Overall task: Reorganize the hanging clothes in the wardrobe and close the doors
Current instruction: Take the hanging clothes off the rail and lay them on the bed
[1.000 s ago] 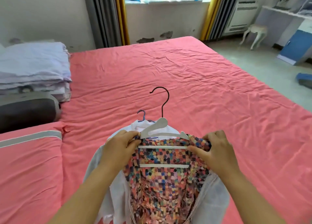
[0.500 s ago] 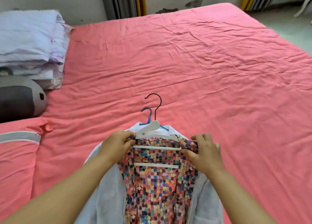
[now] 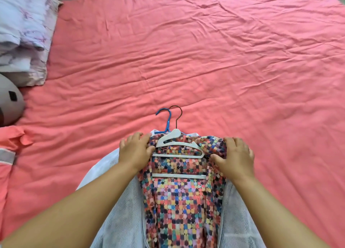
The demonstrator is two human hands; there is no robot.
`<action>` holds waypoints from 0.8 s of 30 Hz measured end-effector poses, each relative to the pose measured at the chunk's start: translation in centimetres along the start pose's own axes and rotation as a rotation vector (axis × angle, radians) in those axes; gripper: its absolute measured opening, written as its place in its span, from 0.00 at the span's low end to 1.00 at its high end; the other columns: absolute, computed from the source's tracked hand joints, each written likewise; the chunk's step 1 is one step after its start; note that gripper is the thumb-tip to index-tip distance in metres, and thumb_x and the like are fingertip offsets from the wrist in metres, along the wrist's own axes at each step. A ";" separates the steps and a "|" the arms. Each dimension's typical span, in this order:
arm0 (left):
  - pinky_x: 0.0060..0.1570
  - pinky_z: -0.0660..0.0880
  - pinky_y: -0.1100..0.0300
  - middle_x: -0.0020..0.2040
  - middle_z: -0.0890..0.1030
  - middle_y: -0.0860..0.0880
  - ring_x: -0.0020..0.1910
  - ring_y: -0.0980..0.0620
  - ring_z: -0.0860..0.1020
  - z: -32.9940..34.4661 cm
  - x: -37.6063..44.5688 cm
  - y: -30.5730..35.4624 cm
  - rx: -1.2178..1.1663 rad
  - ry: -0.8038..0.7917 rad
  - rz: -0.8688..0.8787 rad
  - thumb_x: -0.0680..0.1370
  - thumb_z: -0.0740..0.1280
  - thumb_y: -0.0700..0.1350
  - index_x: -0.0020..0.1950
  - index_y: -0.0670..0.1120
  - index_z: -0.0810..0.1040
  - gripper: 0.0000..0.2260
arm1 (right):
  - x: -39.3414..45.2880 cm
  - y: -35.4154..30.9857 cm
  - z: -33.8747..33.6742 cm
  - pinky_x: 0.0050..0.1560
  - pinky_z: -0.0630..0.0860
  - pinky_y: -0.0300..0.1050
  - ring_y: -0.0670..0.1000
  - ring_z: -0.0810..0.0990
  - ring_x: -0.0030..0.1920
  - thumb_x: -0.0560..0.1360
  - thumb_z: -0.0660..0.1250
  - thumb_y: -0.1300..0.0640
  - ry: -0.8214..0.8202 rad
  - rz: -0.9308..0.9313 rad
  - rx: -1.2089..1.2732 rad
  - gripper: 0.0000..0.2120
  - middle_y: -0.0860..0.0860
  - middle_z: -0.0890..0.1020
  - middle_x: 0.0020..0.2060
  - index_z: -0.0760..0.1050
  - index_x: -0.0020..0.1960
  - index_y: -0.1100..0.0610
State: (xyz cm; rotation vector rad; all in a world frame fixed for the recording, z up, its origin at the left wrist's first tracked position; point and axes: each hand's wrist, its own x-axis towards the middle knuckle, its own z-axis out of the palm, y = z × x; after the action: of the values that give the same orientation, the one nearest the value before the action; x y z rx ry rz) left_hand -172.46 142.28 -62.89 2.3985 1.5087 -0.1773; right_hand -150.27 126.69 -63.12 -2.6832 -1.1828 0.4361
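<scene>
At your far left a stack of folded pale bedding (image 3: 22, 33) sits at the bed's edge, with a grey rounded object (image 3: 9, 102) just below it and a pink pillow corner (image 3: 11, 141) nearer you. The pink bedsheet (image 3: 205, 51) spreads wide beyond and to the right of the clothes, wrinkled and bare out to the frame's right edge. Your left hand (image 3: 135, 152) lies on the left shoulder of the multicoloured checked garment (image 3: 179, 201), fingers fairly straight and pressing the fabric, thumb against the hanger's end. That garment lies on the bed directly in front of you, on top of a white mesh garment (image 3: 121, 210), its long axis running from you toward the far side, neck end away from you. You can count three hangers: a white plastic hanger (image 3: 179, 145) inside the checked garment with its dark metal hook (image 3: 178, 117) pointing away from you, and a blue hanger (image 3: 167, 119) beneath, whose hook lies just left of the dark one. Your right hand (image 3: 236, 158) pinches the checked fabric at the right shoulder, fingers curled over the bunched cloth.
</scene>
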 end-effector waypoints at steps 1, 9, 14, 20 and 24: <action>0.70 0.54 0.49 0.72 0.66 0.48 0.71 0.47 0.62 0.2 -0.1 -0.1 0.008 -0.010 -0.008 0.79 0.61 0.54 0.73 0.53 0.64 0.23 | -0.3 -0.1 0.1 0.70 0.57 0.55 0.56 0.65 0.68 0.71 0.69 0.43 0.008 0.005 -0.011 0.31 0.54 0.68 0.67 0.65 0.69 0.53; 0.55 0.73 0.54 0.58 0.79 0.49 0.57 0.48 0.76 -2.4 -5.6 1.1 -0.230 0.041 0.071 0.78 0.63 0.51 0.64 0.50 0.76 0.15 | -5.2 -1.5 -1.2 0.69 0.58 0.53 0.57 0.63 0.71 0.71 0.71 0.49 0.058 -0.064 0.121 0.29 0.56 0.67 0.70 0.68 0.68 0.57; 0.46 0.75 0.56 0.47 0.82 0.52 0.46 0.51 0.78 -6.8 -11.6 2.1 -0.251 0.044 0.122 0.78 0.64 0.53 0.59 0.52 0.78 0.12 | -10.2 -2.6 -4.6 0.56 0.69 0.50 0.58 0.76 0.58 0.70 0.73 0.54 0.145 -0.100 0.272 0.21 0.56 0.80 0.54 0.75 0.60 0.60; 0.43 0.73 0.57 0.39 0.78 0.55 0.40 0.54 0.75 -11.8 -20.7 2.1 -0.256 0.094 0.244 0.77 0.64 0.53 0.48 0.52 0.79 0.07 | -20.0 -4.1 -10.1 0.41 0.70 0.43 0.50 0.76 0.41 0.71 0.73 0.55 0.179 -0.140 0.435 0.10 0.49 0.79 0.39 0.79 0.50 0.58; 0.42 0.73 0.57 0.38 0.76 0.55 0.38 0.55 0.73 -14.5 -27.7 1.8 -0.241 0.074 0.347 0.77 0.63 0.53 0.46 0.52 0.78 0.07 | -28.0 -5.8 -13.4 0.38 0.70 0.45 0.50 0.75 0.37 0.71 0.72 0.55 0.204 -0.145 0.466 0.06 0.47 0.76 0.33 0.77 0.44 0.56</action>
State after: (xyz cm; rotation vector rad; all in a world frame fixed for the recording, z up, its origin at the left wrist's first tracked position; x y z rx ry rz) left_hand -183.89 122.34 -41.61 2.4398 1.0479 0.1614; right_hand -167.76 109.24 -43.51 -2.1728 -1.0533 0.3528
